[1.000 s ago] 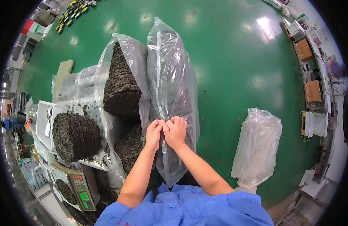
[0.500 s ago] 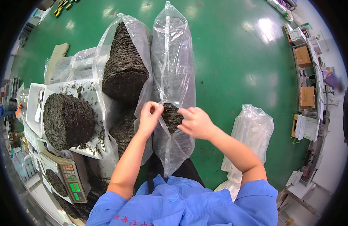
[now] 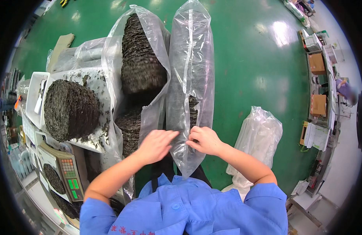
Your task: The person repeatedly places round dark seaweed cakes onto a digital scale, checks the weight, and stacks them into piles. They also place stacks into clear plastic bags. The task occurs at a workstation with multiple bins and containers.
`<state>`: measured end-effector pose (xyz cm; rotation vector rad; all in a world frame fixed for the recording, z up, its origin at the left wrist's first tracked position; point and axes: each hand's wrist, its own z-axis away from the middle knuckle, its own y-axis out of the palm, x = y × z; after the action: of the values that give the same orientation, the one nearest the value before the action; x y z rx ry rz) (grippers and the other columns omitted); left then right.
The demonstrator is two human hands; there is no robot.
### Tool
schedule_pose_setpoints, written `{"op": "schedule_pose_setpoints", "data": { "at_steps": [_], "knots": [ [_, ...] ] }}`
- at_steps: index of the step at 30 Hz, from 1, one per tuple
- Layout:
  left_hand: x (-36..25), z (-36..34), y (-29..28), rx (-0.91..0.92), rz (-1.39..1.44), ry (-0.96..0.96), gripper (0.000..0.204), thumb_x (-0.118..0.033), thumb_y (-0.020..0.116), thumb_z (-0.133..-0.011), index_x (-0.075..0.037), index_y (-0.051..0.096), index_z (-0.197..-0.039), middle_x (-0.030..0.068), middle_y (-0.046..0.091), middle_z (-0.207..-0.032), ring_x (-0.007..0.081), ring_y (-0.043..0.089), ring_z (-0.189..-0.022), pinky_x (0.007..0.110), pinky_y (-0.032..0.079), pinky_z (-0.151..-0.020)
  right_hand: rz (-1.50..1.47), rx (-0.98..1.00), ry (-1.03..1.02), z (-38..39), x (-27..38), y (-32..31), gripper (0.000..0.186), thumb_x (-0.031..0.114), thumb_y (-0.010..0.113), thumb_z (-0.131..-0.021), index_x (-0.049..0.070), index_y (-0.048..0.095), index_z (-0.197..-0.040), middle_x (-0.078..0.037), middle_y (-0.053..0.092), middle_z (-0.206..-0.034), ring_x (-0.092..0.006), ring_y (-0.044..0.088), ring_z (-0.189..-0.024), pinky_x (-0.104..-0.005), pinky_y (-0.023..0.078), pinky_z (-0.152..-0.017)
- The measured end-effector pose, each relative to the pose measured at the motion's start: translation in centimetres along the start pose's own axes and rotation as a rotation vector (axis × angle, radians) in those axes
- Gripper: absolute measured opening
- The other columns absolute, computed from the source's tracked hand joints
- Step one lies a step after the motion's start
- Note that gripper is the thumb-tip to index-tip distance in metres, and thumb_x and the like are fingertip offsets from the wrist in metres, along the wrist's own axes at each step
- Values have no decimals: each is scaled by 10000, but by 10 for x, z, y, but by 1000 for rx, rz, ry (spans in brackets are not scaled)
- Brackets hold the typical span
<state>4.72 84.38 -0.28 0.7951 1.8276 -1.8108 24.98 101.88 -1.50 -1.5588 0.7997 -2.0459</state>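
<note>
A tall clear plastic bag [image 3: 196,58] with a pale lengthwise strip stands in front of me. Dark layered sheets that look like dried seaweed [image 3: 194,109] show through a gap in its near side. My left hand [image 3: 155,145] lies against the bag's left edge, fingers stretched out and holding nothing. At the right side of the gap, my right hand [image 3: 205,141] has its fingers curled in a pinch on the film. Just left, a second open clear bag [image 3: 110,58] holds tall dark stacks [image 3: 143,70] of the same sheets.
A round dark stack [image 3: 71,111] rests on a crumb-strewn white surface [image 3: 95,76] at left, beside a white bin [image 3: 32,98]. Nearer is a scale [image 3: 67,168] with a keypad. Folded clear bags [image 3: 257,141] lie right on the green floor [image 3: 251,70]. Shelves with cartons [image 3: 317,64] line the far right.
Both hands have moved down toward me along the bag. My left hand has gone from a pinch to stretched fingers. The gap in the film looks narrower.
</note>
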Motion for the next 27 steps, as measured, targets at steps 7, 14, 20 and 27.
{"op": "schedule_pose_setpoints", "data": {
  "at_steps": [7,14,20,27],
  "knots": [
    [-11,-27,31,26,23,22,569,-79,635,-738,-25,526,-1294,137,568,-1272,279,575,-1071,399,446,-844,-129,-53,-42,-1,9,-1,138,196,639,-888,59,647,-886,-108,648,-887,-328,640,-824,-441,507,-709],
    [44,10,-35,198,-212,5,171,-235,671,-784,-78,603,-791,73,615,-904,288,583,-816,417,452,-730,111,51,118,35,-30,-39,211,266,609,-926,80,637,-831,-105,615,-822,-314,631,-827,-442,505,-721],
    [-21,7,-23,470,-137,32,342,-340,689,-791,-82,684,-1016,101,670,-957,300,656,-835,424,494,-726,116,205,-35,42,26,-25,367,427,552,-956,104,664,-824,-79,637,-905,-305,654,-810,-420,538,-700],
    [-11,-32,-42,-24,-65,-111,357,-389,687,-844,-89,640,-1031,100,648,-939,326,660,-781,427,526,-668,-351,-168,152,19,5,-41,299,377,651,-926,92,710,-855,-90,662,-800,-287,651,-705,-378,520,-643]
  ]
}}
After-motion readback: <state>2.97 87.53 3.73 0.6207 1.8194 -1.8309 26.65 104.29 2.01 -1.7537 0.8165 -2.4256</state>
